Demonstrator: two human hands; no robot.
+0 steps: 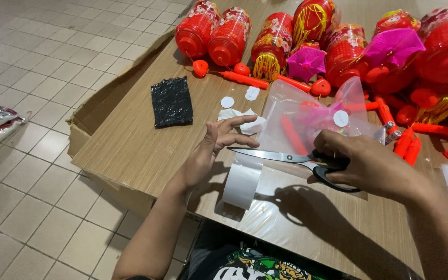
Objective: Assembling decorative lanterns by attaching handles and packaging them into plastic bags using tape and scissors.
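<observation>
1. On the wood-grain tabletop [130, 140], the strip of clear tape [242, 181] lies under the black-handled steel scissors [296, 158].
2. Right hand [369, 163] grasps the scissors; guide the blades squarely across.
3. Left hand [211, 150] is released, fingers spread; press the tape taut.

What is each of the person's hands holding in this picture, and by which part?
The right hand holds scissors by the black handle loops. The left hand grips nothing; its fingers are spread above a white strip.
</observation>
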